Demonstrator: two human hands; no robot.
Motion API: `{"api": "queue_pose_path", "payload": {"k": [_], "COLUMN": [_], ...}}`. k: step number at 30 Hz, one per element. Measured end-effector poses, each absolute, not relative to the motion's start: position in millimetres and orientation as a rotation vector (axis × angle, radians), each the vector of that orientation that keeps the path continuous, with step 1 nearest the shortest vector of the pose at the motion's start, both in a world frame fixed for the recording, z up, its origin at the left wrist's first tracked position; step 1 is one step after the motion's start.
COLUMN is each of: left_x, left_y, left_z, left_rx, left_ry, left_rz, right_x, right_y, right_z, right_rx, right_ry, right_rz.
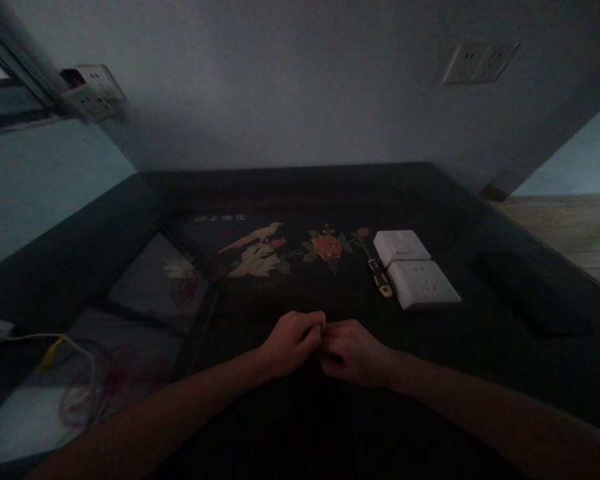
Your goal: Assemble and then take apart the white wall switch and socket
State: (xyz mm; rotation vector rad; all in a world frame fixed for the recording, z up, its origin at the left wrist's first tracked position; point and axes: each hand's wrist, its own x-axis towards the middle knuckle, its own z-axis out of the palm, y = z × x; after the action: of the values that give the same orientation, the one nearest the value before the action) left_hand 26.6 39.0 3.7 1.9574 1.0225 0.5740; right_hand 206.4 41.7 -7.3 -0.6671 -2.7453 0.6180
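Observation:
My left hand (pixel 296 342) and my right hand (pixel 356 353) meet over the near middle of the dark glossy table (pixel 260 307). The fingers of both are curled in and touch at the tips, and no object shows in them. Ahead and to the right lies a screwdriver (pixel 380 278) with a black and yellow handle, its shaft pointing away from me. Right beside it sit two white wall socket units, the far one (pixel 403 245) tilted against the near one (pixel 424 283), which shows its plug slots. Neither hand touches these.
A dark flat object (pixel 530 293) rests on the right of the table. A white cable (pixel 87 353) with a yellow tag (pixel 51 355) lies at the left. Wall sockets (pixel 480 63) are mounted at the back right; another socket pair (pixel 95 90) sits at the left corner, beside a window.

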Motion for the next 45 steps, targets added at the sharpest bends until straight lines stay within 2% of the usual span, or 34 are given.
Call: {"api": "queue_pose_path", "payload": {"k": [20, 45], "left_x": [24.8, 26.7], "left_y": [41.5, 39.5], "left_z": [-4.1, 4.5], "left_rx": [1.992, 2.004], "left_ry": [1.085, 1.008], "left_rz": [0.493, 0.571], "right_x": [210.9, 208.6], "right_y": [44.9, 43.8], "right_z": [-16.3, -13.2], "right_rx": [-0.716, -0.739], "right_ry": [-2.815, -2.854], "right_rz": [0.686, 0.710]}}
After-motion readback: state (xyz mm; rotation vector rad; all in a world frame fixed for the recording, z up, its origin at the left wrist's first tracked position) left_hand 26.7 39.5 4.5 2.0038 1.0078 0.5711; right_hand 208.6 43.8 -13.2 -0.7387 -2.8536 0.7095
